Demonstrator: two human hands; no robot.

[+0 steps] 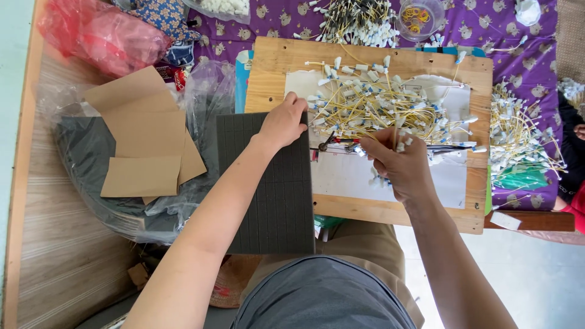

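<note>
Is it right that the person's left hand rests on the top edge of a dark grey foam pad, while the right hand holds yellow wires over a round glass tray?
Not quite. The head view shows the right hand holding yellow wires over a rectangular wooden board, not a round glass tray. The rest stands: the left hand rests on the top edge of the dark grey foam pad.

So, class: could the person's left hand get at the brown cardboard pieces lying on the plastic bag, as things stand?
Probably yes. The left hand rests at the top edge of the dark foam sheet, and the cardboard pieces lie uncovered just to its left, with nothing standing between.
</note>
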